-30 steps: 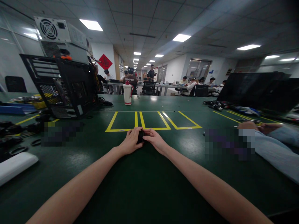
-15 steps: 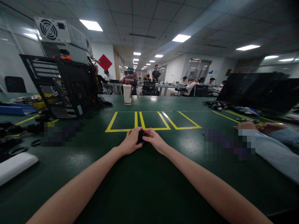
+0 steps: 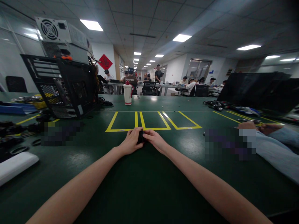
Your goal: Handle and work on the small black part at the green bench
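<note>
Just short of the yellow-taped boxes (image 3: 155, 128) on the green table (image 3: 149, 186), my hands meet around a small black object (image 3: 140, 137). Fingers of my left hand (image 3: 131, 141) curl over its left side, thumb underneath toward me. My right hand (image 3: 154, 139) is closed in a pinch at its right edge, the fingertips touching it. Most of the object is covered by my fingers, so its kind cannot be made out.
A black computer case (image 3: 70, 87) with power supplies (image 3: 60, 31) on top stands left. A white cup (image 3: 127, 94) is beyond the tape. At right are a co-worker's hands (image 3: 249, 125) and a dark monitor (image 3: 257, 91). A white object (image 3: 17, 166) lies near left.
My right fingers have shifted very slightly at the black object's edge. The left hand keeps the same hold. In the background a standing person has moved slightly right.
</note>
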Action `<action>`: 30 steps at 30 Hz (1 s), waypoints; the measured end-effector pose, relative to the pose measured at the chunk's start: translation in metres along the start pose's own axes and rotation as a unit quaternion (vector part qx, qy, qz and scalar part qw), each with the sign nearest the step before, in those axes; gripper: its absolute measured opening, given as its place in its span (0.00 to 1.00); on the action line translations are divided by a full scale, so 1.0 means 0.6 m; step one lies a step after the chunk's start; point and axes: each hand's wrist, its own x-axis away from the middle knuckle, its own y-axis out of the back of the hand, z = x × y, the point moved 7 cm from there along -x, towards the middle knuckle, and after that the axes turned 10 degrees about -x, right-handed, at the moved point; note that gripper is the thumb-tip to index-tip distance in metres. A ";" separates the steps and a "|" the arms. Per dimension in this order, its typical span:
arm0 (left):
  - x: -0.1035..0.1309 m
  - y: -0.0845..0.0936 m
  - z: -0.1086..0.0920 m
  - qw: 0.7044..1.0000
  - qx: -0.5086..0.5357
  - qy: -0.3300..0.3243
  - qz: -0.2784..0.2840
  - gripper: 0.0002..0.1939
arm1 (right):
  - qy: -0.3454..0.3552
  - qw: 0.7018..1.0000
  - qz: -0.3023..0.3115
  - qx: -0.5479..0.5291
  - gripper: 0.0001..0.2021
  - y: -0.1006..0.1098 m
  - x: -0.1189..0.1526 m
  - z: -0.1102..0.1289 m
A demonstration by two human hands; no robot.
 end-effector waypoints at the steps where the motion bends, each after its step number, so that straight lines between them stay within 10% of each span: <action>1: 0.000 0.000 0.000 1.000 0.001 0.000 0.001 0.30 | 0.002 1.000 0.002 0.000 0.13 -0.002 0.002 0.003; 30: 0.000 -0.003 0.004 1.000 0.007 0.008 0.001 0.29 | 0.010 1.000 -0.009 -0.001 0.16 0.004 -0.001 -0.002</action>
